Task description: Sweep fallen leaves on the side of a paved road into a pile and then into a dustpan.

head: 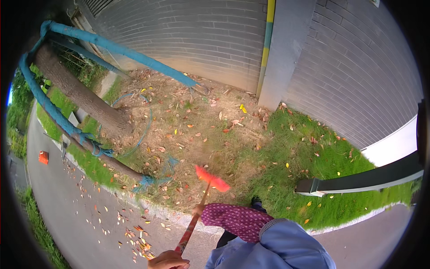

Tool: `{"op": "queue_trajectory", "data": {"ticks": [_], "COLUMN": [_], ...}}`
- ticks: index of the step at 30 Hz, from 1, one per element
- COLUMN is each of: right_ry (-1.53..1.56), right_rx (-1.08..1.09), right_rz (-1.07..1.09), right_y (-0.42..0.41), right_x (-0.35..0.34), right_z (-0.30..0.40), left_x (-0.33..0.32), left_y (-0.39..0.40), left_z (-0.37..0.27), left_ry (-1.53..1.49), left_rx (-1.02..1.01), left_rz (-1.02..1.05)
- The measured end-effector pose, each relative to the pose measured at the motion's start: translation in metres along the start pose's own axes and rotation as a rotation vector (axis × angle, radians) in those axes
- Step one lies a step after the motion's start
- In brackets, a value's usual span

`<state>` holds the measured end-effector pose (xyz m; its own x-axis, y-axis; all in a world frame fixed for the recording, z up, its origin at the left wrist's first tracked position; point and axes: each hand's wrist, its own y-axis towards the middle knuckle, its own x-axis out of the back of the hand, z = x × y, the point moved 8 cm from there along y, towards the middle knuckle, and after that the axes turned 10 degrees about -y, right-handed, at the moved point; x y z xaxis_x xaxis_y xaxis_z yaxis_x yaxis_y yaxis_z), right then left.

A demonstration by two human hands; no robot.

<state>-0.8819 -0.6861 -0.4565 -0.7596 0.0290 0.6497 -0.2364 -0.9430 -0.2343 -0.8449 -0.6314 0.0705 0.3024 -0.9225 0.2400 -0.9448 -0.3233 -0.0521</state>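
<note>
A broom [189,235] with a wrapped, patterned handle and a bright red-orange head slants up from the bottom of the view. My left hand [170,260] grips the upper part of its handle at the bottom edge. Lower down the handle, my right hand [198,211] is closed around it, partly hidden by a purple patterned sleeve cover. The broom head is over dry grass and soil scattered with fallen leaves [162,149]. More leaves [142,245] lie on the pavement, left of my left hand.
A tree trunk [80,97] stands at the left among blue-wrapped support poles [124,52]. A grey brick wall [201,33] rises beyond the soil. A dark post [362,175] crosses the right side. A stone kerb [161,210] borders the path, where an orange object [43,157] sits farther off.
</note>
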Motion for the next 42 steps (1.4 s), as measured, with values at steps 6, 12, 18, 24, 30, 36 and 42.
{"op": "queue_trajectory", "data": {"ticks": [6,12,18,24,30,36,42], "right_ry": [0.135,-0.071,-0.162,0.969,-0.118,0.075,-0.151], "right_rx": [0.564,0.515,0.167,-0.825,-0.002,0.548,0.612], "right_rz": [0.013,-0.152,-0.328,-0.237,0.167,0.239,0.172], "right_y": [-0.048,-0.05,-0.027,0.003,0.108,0.081,0.085], "right_x": [0.069,0.181,0.321,0.352,0.324,0.279,0.336], "right_z": [0.216,0.178,-0.004,-0.253,-0.094,0.085,0.129], "left_x": [0.069,0.088,0.025,-0.06,0.006,0.042,0.084], "left_y": [-0.066,-0.046,0.096,0.231,0.239,0.205,0.151], "left_z": [-0.052,-0.039,0.039,0.104,0.051,-0.086,-0.076], "left_ry": [0.006,-0.315,-0.246,-0.338,-0.148,0.162,-0.087], "left_rx": [-0.409,-0.66,-0.341,-0.336,-0.094,-0.403,-0.494], "left_rz": [-0.297,-0.315,-0.077,0.066,-0.107,-0.138,-0.511]}}
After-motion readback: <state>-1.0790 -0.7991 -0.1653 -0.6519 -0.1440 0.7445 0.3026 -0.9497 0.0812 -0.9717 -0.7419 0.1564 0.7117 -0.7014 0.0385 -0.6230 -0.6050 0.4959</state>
